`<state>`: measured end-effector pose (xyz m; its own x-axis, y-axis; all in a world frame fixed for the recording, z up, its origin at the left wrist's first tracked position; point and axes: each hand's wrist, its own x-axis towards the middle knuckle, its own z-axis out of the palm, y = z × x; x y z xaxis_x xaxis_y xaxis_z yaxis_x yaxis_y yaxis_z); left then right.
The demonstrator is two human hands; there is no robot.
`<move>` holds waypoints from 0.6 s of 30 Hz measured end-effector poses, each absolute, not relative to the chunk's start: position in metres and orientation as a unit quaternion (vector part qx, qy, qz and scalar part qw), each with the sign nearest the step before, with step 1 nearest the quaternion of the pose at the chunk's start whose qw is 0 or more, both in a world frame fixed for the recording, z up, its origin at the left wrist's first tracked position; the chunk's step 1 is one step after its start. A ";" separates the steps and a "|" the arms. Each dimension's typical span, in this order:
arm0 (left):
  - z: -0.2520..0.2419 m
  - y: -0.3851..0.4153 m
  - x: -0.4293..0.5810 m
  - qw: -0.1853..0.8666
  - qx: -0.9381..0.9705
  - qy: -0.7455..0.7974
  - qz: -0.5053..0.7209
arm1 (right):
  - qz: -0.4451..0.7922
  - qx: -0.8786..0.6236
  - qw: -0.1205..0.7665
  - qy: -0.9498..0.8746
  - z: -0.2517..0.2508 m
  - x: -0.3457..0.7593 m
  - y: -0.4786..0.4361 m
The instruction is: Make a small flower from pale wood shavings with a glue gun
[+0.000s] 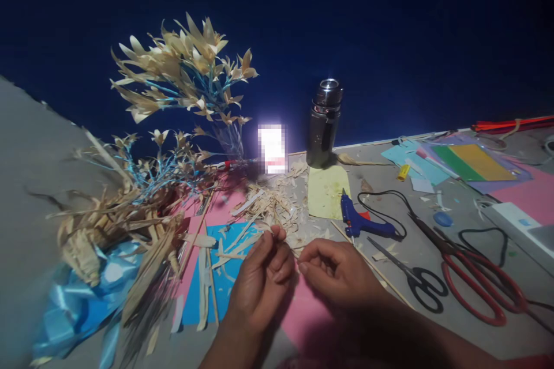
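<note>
My left hand (264,277) is closed in the middle of the work area, palm up, with thumb and forefinger pinched together. Close beside it, my right hand (337,271) has its fingers curled and its thumb pressed to the forefinger. Whatever the fingertips hold is too small or hidden to name. Beneath the hands lies a pink sheet (309,320). To the left is a blue sheet (225,294) scattered with pale husk strips (203,282). Just beyond the fingers sits a heap of husk scraps (270,207).
Husk flowers on blue stems (190,63) rise at back left above dry husks (147,277) and blue ribbon (71,305). A flask (320,132) stands behind. On the right lie a blue glue gun (363,225), small scissors (426,288) and large red-handled scissors (471,282).
</note>
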<state>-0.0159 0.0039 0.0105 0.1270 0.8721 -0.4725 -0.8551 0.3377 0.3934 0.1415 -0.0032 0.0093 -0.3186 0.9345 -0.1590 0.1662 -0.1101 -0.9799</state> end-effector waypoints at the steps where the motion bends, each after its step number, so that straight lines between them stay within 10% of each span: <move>1: 0.011 0.003 -0.015 0.745 0.025 0.330 0.580 | 0.574 -0.477 0.339 -0.573 0.008 0.141 -0.004; 18: 0.006 0.003 -0.006 0.697 0.057 0.387 0.601 | 0.518 -0.518 0.373 -0.569 0.007 0.130 -0.013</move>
<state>-0.0065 0.0033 0.0060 -0.0221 0.8822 -0.4703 -0.7933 0.2709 0.5453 0.1298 -0.0132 0.0074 -0.1851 0.9762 -0.1132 0.2036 -0.0746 -0.9762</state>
